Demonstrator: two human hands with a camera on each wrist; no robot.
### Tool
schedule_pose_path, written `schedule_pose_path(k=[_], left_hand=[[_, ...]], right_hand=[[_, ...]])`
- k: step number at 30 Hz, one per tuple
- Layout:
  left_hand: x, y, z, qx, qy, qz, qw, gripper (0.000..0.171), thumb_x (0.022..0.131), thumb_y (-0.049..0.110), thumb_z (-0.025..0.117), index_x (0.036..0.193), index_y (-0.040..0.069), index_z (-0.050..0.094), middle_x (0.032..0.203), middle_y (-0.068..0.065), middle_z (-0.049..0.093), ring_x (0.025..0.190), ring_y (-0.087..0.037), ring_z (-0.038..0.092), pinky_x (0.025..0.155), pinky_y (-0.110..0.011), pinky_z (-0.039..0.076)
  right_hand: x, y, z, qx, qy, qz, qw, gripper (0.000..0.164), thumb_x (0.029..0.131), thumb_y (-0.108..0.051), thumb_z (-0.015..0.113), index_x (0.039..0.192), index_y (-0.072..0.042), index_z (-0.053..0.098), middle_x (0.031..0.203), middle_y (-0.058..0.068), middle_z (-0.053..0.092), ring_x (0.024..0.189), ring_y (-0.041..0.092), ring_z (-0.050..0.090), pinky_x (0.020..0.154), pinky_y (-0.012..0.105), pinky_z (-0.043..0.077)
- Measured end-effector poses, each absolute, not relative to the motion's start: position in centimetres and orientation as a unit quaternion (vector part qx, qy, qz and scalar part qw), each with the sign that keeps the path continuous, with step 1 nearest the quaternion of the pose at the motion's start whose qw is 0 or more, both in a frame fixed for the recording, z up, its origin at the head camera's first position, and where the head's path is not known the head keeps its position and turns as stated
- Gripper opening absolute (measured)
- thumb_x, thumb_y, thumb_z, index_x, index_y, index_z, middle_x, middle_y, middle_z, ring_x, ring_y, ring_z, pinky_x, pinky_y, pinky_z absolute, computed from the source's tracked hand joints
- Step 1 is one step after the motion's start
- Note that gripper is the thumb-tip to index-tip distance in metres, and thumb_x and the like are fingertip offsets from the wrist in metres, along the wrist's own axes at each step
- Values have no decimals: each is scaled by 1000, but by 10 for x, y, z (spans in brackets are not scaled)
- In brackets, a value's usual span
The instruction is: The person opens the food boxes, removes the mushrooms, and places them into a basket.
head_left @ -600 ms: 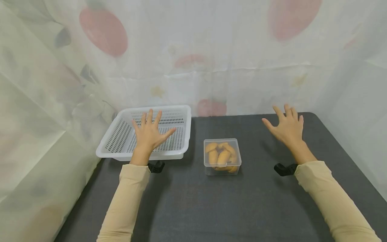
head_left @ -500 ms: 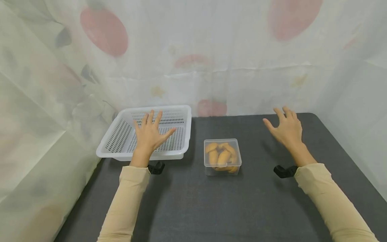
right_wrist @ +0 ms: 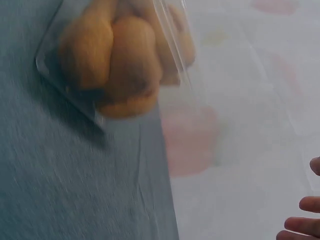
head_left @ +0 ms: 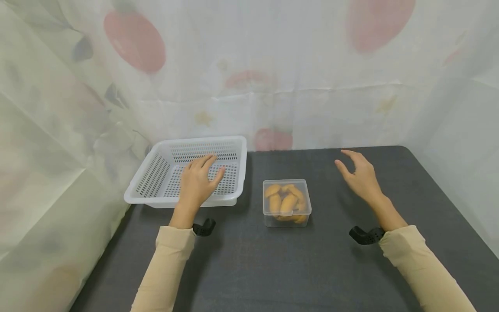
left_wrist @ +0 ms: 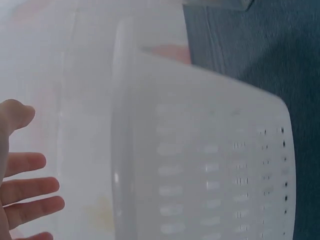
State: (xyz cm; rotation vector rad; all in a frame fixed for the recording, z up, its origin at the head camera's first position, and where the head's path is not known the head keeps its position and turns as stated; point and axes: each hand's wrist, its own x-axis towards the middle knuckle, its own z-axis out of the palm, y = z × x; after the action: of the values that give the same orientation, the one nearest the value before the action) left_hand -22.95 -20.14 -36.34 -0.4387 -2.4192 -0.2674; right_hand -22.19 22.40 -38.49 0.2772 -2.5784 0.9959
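My left hand [head_left: 196, 182] hovers over the near part of a white slotted plastic basket [head_left: 134, 190], fingers spread loosely and holding nothing. In the left wrist view its fingers [left_wrist: 32, 190] show apart from the basket wall [left_wrist: 200, 150]. Right of the basket sits a clear lidded plastic box [head_left: 287, 219] with several orange-brown pieces [head_left: 288, 202] inside; their kind is hard to tell. Off to the right of that box, my right hand [head_left: 361, 177] is in the air above the table, fingers relaxed and nothing held. The right wrist view shows the same box [right_wrist: 70, 95], blurred.
A dark grey table [head_left: 273, 268] carries the basket and the box. Behind it hangs a pale curtain [head_left: 312, 65] with faded red fruit prints, and similar sheeting closes the left and right sides. A black wrist camera [head_left: 366, 235] sits on each wrist.
Both hands have drawn back a little toward me, and their widely spread fingers have relaxed and bent somewhat. The basket and the box stay where they were.
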Motion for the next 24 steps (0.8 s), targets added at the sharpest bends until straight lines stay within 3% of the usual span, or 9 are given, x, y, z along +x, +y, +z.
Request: schedule_pose_path(k=[6,13,24], left_hand=[[-222,-191,-370,-227,-895,-145,355,38,86,26,68,117,4,68,116,-17,70,106,-34,67,92,-49,56],[-209,-174,-379,-271,-882,-173,345,35,87,22,68,115,3,69,115,-16,71,107,-33,67,94,-47,56],[-200,-149,-390,-331,-862,-191,333,38,84,20,73,117,2,68,117,-16,70,109,-30,67,96,-43,55]], right_hand=[[-211,213,-393,124,-892,401,167,49,100,-25,50,139,5,44,139,32,47,124,51,47,99,65,44],[-200,203,-408,142,-878,430,154,45,100,-20,51,138,4,46,140,28,50,126,46,51,101,58,45],[-187,188,-426,154,-867,463,100,44,100,-17,50,139,4,45,139,27,52,118,46,58,95,60,50]])
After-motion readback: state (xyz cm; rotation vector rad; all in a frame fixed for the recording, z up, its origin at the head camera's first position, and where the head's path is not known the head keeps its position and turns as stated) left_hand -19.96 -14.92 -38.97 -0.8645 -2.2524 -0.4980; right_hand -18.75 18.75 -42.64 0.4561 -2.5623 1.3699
